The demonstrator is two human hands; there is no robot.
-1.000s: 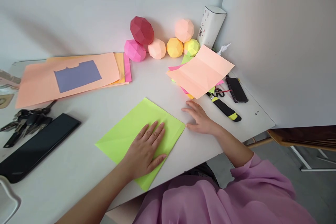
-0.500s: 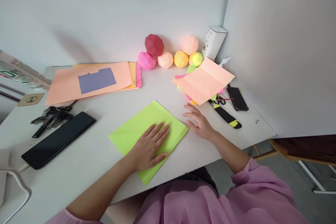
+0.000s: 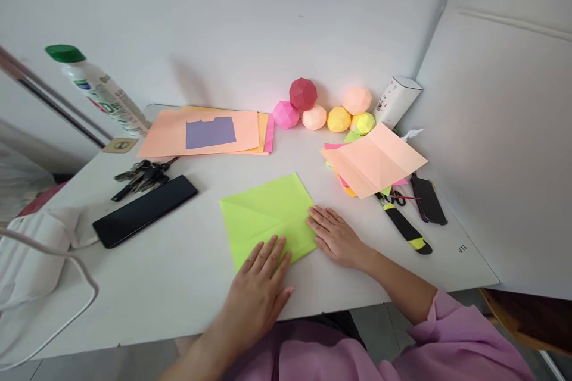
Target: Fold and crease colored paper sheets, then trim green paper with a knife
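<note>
A lime-green sheet of paper [image 3: 263,208] with crease lines lies flat on the white table, with a folded strip along its near edge. My left hand [image 3: 259,289] rests on that near edge, fingers stretched out and slightly apart, palm partly off the paper. At the sheet's right edge lies my right hand [image 3: 335,235], flat, its fingertips touching the paper. Neither hand grips anything. To the right is a pile of loose coloured paper with a creased peach sheet [image 3: 375,161] on top.
Faceted paper balls, one dark red [image 3: 303,94], stand by the wall. Peach sheets [image 3: 165,134] with a purple piece [image 3: 211,133] lie at the back left. Nearer are keys [image 3: 143,177] and a black phone [image 3: 145,211]. A cutter [image 3: 406,228] and a second phone [image 3: 429,199] lie right.
The view has shifted, and the green sheet now lies turned. My left hand has moved from its middle to the near edge. My right hand has come down onto its right edge.
</note>
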